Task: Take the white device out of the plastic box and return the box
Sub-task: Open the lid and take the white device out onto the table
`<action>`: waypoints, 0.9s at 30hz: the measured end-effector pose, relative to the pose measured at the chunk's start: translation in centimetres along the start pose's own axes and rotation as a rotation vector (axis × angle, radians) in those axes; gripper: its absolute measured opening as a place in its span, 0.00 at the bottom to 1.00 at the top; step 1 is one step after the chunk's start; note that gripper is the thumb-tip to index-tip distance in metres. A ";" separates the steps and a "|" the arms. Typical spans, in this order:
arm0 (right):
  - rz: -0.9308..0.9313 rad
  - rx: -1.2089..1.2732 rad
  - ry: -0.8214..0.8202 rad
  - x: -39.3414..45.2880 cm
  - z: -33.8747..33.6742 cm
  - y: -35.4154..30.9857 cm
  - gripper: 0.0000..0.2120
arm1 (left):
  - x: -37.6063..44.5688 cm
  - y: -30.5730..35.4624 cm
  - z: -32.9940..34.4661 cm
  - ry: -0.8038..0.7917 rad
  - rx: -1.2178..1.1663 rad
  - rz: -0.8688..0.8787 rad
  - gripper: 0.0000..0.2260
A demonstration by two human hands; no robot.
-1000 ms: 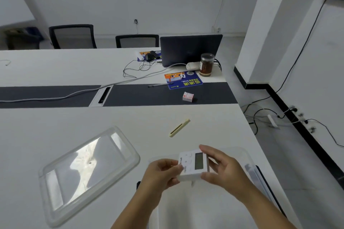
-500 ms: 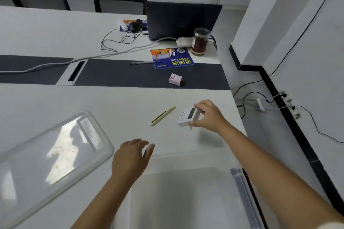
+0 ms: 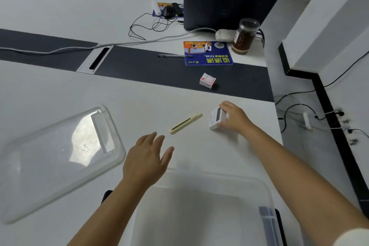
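The white device (image 3: pixel 216 118), a small box with a grey screen, rests on the white table right of centre. My right hand (image 3: pixel 234 119) grips its right side, fingers over the top edge. The clear plastic box (image 3: pixel 265 189) stands open at the near edge, and I see nothing inside it. Its clear lid (image 3: pixel 58 158) lies flat on the table to the left. My left hand (image 3: pixel 148 158) hovers between lid and box, fingers spread, holding nothing.
A pale yellow pen-like stick (image 3: pixel 185 123) lies just left of the device. Farther back are a small red-and-white carton (image 3: pixel 207 80), a blue booklet (image 3: pixel 207 53), a dark jar (image 3: pixel 244 36), a laptop (image 3: pixel 227 5) and cables. The table's right edge (image 3: pixel 278 126) runs close to the device.
My right hand carried the device away from over the box and set it on the table beside the yellow stick. My left hand let go of it and now hovers open.
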State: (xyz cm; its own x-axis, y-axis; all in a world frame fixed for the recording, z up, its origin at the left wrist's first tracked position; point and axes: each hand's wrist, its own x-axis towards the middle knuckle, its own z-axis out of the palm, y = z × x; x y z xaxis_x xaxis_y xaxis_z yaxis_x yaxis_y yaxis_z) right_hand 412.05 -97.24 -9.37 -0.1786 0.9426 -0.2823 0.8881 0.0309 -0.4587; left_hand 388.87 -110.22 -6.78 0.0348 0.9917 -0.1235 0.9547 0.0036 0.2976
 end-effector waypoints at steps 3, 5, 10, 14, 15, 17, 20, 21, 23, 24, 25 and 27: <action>0.024 -0.027 0.002 0.7 -0.7 0.4 0.33 | -0.1 -0.1 -0.3 0.069 -0.005 0.037 0.39; 0.039 -0.021 -0.005 0.6 -0.9 0.4 0.33 | -0.7 -0.4 -0.4 0.133 0.046 0.160 0.35; 0.027 -0.044 -0.022 -0.4 -0.6 0.5 0.33 | -2.5 -1.4 1.2 0.214 0.033 0.525 0.27; 0.075 -0.047 0.037 -1.1 -0.7 1.3 0.33 | -2.3 -1.6 2.1 0.276 -0.044 0.649 0.25; 0.078 -0.036 0.045 -1.2 -0.7 1.5 0.33 | -2.0 -1.7 2.1 0.296 -0.056 0.655 0.25; 0.075 -0.005 0.056 -1.3 -0.6 1.7 0.32 | -1.2 -2.2 2.0 0.332 -0.083 0.652 0.25; 0.071 0.016 0.052 -1.0 -0.6 1.6 0.32 | 0.4 -2.4 1.4 0.358 -0.134 0.643 0.26; 0.071 0.013 0.042 -0.8 -0.7 1.5 0.32 | 0.8 -2.2 1.2 0.365 -0.141 0.643 0.26; 0.071 -0.010 0.018 -0.4 -0.8 1.3 0.32 | 1.4 -1.9 1.2 0.386 -0.138 0.635 0.26; 0.065 -0.029 0.002 -0.1 -0.8 1.2 0.32 | 1.5 -1.8 1.4 0.405 -0.137 0.626 0.25; 0.058 -0.049 -0.013 0.1 -0.8 1.1 0.32 | 1.4 -1.8 1.6 0.427 -0.138 0.616 0.24; 0.049 -0.072 -0.032 0.3 -0.8 1.0 0.32 | 1.2 -1.9 2.1 0.467 -0.143 0.611 0.23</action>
State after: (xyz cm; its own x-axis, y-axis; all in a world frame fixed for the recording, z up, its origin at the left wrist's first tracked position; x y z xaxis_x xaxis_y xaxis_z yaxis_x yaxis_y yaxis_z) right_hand 413.18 -96.67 -9.27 -0.1466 0.9324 -0.3305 0.9241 0.0099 -0.3819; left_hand 387.77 -109.29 -9.50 0.3839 0.7740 0.5035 0.7580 -0.5756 0.3069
